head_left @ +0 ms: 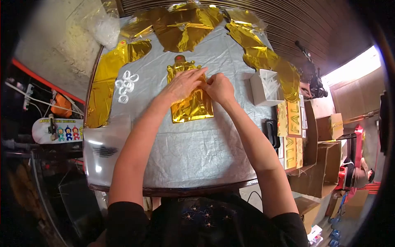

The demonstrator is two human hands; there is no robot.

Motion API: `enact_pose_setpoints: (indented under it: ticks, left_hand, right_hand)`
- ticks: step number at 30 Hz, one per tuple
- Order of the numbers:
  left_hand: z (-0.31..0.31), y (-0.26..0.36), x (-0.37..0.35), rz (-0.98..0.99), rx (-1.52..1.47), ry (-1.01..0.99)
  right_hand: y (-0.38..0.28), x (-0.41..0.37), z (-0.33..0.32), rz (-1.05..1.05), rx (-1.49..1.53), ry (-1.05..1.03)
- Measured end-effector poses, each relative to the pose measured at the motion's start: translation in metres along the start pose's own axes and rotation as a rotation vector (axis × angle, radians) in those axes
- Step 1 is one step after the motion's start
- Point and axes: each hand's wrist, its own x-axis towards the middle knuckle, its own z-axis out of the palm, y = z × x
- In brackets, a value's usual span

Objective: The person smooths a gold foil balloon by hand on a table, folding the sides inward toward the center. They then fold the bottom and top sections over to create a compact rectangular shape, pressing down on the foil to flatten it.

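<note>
The gold foil piece [192, 111] is laid near the middle of the silver sheet [187, 160]. Its far half is partly covered by the left hand [184, 84], and its right edge is met by the right hand [220, 87]; whether it is pinched by either cannot be told, fingertips being partly hidden. It could be creased or torn by uneven pulling, or slid askew if pressed too lightly.

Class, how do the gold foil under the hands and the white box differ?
The gold foil is shiny, the white box matte. The foil lies flat; the box stands open-topped. Left hand and right hand touch the foil, not the box. Both rest on the silver table cover.
</note>
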Motion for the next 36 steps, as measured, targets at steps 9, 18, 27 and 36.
enact_pose_setpoints:
  ticks: [9,18,27,36]
  left_hand:
    - [0.001,-0.007,0.003,0.077,-0.15,0.168]
    - [-0.014,-0.018,-0.001,-0.188,-0.6,0.261]
    - [-0.054,0.001,-0.048,-0.598,-0.773,0.478]
    - [-0.086,0.074,-0.106,-0.038,-0.323,0.387]
  right_hand:
    - [-0.021,0.031,0.018,0.0,-0.212,0.114]
    - [-0.001,0.053,-0.006,0.128,0.444,-0.201]
    - [-0.007,0.025,-0.055,-0.037,0.877,-0.328]
    - [0.012,-0.106,-0.09,-0.836,0.482,-0.016]
